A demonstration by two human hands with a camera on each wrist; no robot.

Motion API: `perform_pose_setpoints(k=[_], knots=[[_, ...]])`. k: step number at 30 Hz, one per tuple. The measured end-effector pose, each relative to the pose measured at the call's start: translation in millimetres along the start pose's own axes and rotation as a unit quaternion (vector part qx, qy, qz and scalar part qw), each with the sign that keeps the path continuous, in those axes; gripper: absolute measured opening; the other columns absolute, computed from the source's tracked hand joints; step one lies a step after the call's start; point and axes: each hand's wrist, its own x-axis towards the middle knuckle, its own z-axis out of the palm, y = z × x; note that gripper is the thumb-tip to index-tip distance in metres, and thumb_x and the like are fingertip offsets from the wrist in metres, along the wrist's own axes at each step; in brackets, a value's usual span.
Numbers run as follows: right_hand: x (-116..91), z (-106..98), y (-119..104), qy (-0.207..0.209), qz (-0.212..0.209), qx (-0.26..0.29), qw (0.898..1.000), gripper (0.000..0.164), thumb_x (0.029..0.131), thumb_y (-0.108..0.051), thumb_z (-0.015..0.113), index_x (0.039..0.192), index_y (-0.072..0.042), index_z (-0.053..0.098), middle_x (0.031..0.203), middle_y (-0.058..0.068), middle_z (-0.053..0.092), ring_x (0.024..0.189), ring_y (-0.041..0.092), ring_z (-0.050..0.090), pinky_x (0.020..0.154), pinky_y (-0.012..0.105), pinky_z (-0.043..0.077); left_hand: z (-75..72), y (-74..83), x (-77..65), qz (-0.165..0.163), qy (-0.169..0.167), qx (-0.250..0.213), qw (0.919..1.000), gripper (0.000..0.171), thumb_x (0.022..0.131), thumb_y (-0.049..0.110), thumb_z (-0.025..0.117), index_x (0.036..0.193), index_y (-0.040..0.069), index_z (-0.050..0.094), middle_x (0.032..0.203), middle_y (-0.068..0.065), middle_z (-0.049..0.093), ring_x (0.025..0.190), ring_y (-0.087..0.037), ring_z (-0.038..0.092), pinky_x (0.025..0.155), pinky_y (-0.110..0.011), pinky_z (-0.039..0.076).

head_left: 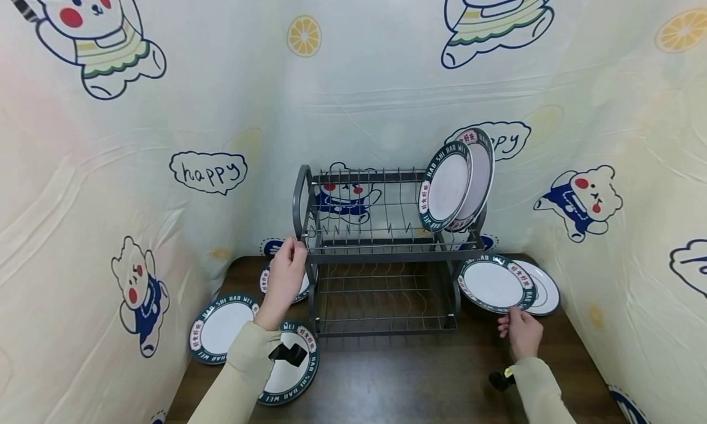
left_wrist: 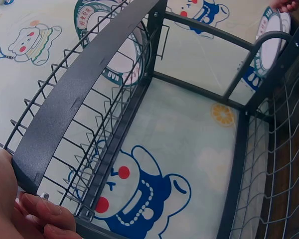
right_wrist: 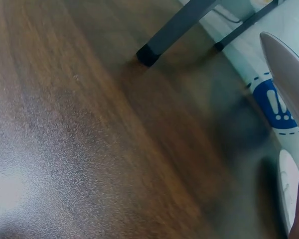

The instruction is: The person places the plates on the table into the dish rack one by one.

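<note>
A dark grey two-tier dish rack (head_left: 386, 258) stands on the table. My left hand (head_left: 283, 278) grips its upper left front corner; curled fingers show at the frame in the left wrist view. My right hand (head_left: 521, 333) pinches the near rim of a white plate (head_left: 493, 283) with a green lettered border. In the right wrist view that plate (right_wrist: 288, 82) is raised and tilted, above another plate (right_wrist: 288, 181) on the table. Two green-rimmed plates, a front one (head_left: 446, 186) and one behind (head_left: 483, 160), lean at the right end of the upper tier.
Left of the rack lie green-rimmed plates: one at the far left (head_left: 226, 329), one nearer (head_left: 293, 372) and one partly behind my left hand (head_left: 299, 294). A printed cloth (head_left: 353, 105) hangs close behind and along both sides of the wooden table (head_left: 386, 375).
</note>
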Motion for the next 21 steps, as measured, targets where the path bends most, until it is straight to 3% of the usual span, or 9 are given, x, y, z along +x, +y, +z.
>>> perform_pose_setpoints(k=[8,14,21], knots=[[-9,-5,-14,0.014,-0.008,0.033,0.999,0.041,0.106,-0.023,0.053,0.082,0.007,0.068,0.057,-0.005,0.064,0.046,0.009,0.059,0.043,0.026,0.050,0.2,-1.3,0.1,0.002,0.004,0.000,1.0000,0.027,0.110,0.025,0.039,0.093,0.008,0.051,0.075,-0.007,0.045,0.060,-0.022,0.045,0.051,-0.027,0.035],[-15,-9,-27,0.035,0.000,0.072,0.997,0.041,0.105,-0.024,0.055,0.072,-0.004,0.068,0.057,-0.003,0.064,0.045,0.010,0.058,0.042,0.025,0.048,0.9,-2.2,-0.5,-0.002,0.002,-0.001,1.0000,0.026,0.109,0.024,0.040,0.092,0.009,0.051,0.074,-0.007,0.045,0.060,-0.024,0.044,0.050,-0.027,0.034],[-20,-15,-41,0.044,-0.005,0.078,0.996,0.043,0.106,-0.027,0.054,0.068,-0.011,0.067,0.058,-0.004,0.064,0.045,0.009,0.058,0.042,0.024,0.048,0.7,-0.8,-0.1,-0.002,0.002,0.000,1.0000,0.027,0.110,0.025,0.040,0.093,0.008,0.051,0.075,-0.006,0.045,0.060,-0.019,0.044,0.051,-0.027,0.035]])
